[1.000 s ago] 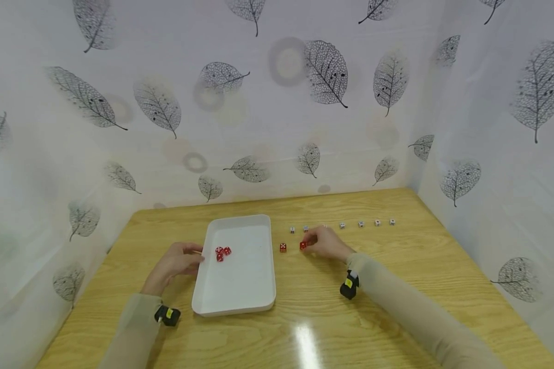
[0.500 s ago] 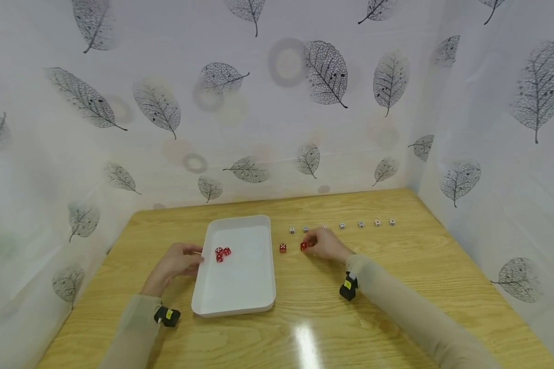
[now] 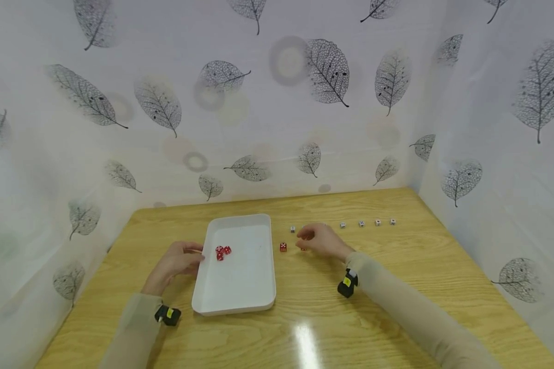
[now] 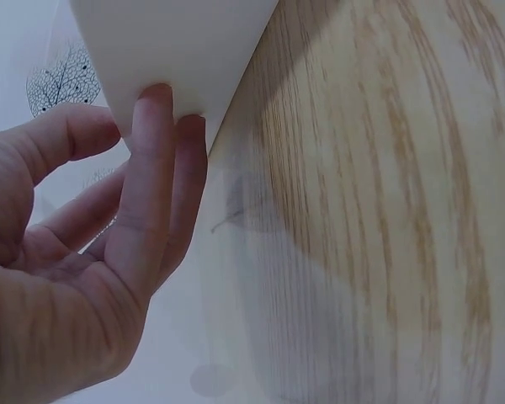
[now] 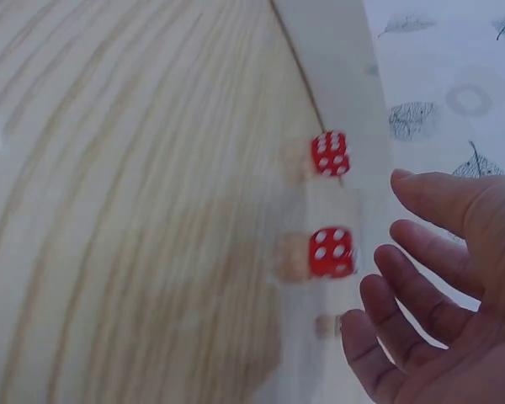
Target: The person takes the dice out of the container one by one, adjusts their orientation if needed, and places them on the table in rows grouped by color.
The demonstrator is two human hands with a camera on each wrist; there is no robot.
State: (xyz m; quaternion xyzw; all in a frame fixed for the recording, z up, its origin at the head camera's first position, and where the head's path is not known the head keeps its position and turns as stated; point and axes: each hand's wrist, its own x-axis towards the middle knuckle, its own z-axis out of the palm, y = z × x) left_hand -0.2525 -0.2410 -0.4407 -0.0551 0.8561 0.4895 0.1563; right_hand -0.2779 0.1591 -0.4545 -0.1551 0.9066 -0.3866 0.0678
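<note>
The left hand (image 3: 177,261) holds the left edge of a white rectangular tray (image 3: 244,287); in the left wrist view its fingertips (image 4: 156,97) press the tray's outer wall, with the thumb at the edge. Several red dice (image 3: 220,253) lie together inside the tray. To the right of the tray, the right hand (image 3: 324,242) hovers with fingers parted and nothing between them. Just beside its fingertips a red die (image 5: 331,252) sits on the table, mostly covered by the hand in the head view. Another red die (image 3: 283,247) stands between it and the tray.
Behind the red dice runs a row of small white dice (image 3: 343,225), part of it hidden by the right hand. They stand on a wood-grain table (image 3: 351,328). Leaf-patterned curtains (image 3: 268,118) enclose the table's back and sides.
The right hand has let go of the red die; its fingers have spread and lifted slightly off it. The left hand and tray have stayed in place.
</note>
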